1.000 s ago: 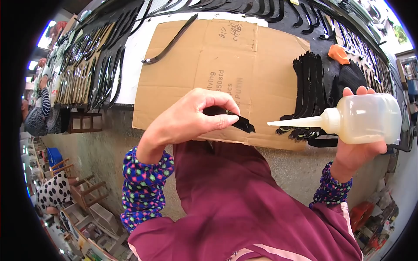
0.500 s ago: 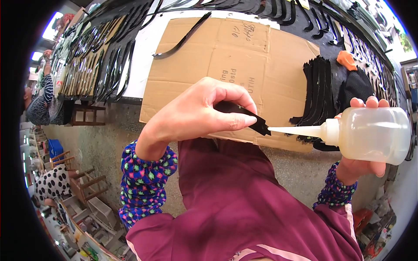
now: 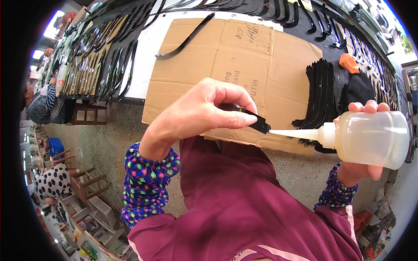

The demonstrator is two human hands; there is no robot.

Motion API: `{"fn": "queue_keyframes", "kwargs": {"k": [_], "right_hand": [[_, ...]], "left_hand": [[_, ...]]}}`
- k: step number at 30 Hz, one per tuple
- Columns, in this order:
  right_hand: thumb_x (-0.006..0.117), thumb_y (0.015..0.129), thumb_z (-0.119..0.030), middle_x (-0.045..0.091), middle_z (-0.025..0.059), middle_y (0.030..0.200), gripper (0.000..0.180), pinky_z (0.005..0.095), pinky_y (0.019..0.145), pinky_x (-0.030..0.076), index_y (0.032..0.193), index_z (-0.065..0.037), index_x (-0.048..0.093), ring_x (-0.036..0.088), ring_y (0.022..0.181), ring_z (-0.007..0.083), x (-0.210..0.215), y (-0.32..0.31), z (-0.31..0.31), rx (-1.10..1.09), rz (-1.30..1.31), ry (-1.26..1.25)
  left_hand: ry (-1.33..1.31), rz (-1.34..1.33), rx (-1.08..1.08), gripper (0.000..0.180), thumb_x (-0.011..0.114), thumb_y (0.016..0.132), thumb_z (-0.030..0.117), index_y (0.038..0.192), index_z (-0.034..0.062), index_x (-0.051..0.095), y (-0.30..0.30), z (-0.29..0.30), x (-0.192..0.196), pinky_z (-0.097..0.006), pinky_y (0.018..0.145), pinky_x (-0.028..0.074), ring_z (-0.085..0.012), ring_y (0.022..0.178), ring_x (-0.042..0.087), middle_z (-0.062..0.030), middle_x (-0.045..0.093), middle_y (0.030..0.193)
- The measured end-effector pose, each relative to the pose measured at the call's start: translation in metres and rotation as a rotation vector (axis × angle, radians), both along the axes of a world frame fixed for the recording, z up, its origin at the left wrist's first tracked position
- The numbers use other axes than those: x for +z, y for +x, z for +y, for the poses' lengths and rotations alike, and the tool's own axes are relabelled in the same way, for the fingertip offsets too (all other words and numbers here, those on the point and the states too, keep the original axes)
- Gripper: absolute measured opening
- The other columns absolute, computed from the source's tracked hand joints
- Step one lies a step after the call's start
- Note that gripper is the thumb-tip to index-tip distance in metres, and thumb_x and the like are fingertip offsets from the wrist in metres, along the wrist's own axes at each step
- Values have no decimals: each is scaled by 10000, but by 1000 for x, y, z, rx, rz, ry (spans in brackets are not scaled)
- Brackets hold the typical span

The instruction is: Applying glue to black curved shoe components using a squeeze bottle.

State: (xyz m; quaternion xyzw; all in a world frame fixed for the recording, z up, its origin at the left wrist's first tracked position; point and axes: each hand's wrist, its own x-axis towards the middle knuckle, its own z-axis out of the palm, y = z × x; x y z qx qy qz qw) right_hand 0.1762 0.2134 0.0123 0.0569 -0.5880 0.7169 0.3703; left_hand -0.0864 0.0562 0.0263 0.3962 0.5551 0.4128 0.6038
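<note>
My left hand pinches a short black strip between thumb and fingers, above the near edge of a cardboard sheet. The strip's end sticks out to the right; the rest is hidden in the hand. In my right hand lies a translucent squeeze bottle, tipped on its side, with pale liquid inside. Its long white nozzle points left, and the tip meets the strip's end. Behind the nozzle, a stack of black strips with jagged ends rests on the cardboard's right side.
One curved black strip lies across the cardboard's far left. An orange piece and dark mesh cloth sit beyond the stack. Rows of glossy black strips cover the table at left. A person is at the far left.
The bottle has shifted slightly down, its nozzle tip staying at the strip's end. Both hands keep their grips. The whole view has moved a little.
</note>
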Motion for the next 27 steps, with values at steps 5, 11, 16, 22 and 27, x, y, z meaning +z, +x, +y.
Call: {"fn": "queue_keyframes", "kwargs": {"k": [5, 11, 16, 22, 27], "right_hand": [[803, 491, -469, 356, 90, 1224, 1055, 470, 852, 457, 1302, -63, 263, 361, 1162, 324, 4, -4, -8, -157, -88, -72], [803, 484, -477, 356, 89, 1222, 1068, 467, 853, 456, 1302, -62, 257, 358, 1164, 316, 0, -5, 0, 2, -28, -3], [806, 478, -479, 359, 83, 1218, 1072, 461, 848, 456, 1301, -65, 258, 353, 1162, 304, -1, -9, 1, -27, -79, -12], [788, 515, -486, 340, 98, 1257, 1062, 481, 878, 433, 1318, -57, 240, 350, 1175, 324, 2, -18, -10, -172, -38, -112], [784, 532, -477, 328, 126, 1280, 1064, 510, 898, 414, 1323, -38, 225, 313, 1213, 365, 5, -30, -15, -327, -178, -117]], "left_hand": [[10, -29, -8, 161, 647, 739, 79, 876, 2, 611, 0, -1, -3, -167, 658, 412, -43, 741, 533, -2, 602, 808], [-9, -46, 12, 163, 648, 738, 83, 878, 6, 614, -2, -1, -4, -164, 641, 409, -35, 729, 526, 1, 601, 805], [-33, -55, 40, 165, 651, 737, 105, 872, 16, 618, -4, 0, -4, -158, 584, 389, -25, 679, 509, 14, 594, 762], [-44, -71, 40, 168, 652, 739, 128, 864, 21, 619, -8, 2, -9, -168, 525, 363, -19, 617, 480, 26, 578, 719], [-51, -68, 48, 162, 654, 738, 114, 866, 21, 617, -11, -2, -14, -164, 538, 373, -19, 632, 489, 24, 584, 735]]}}
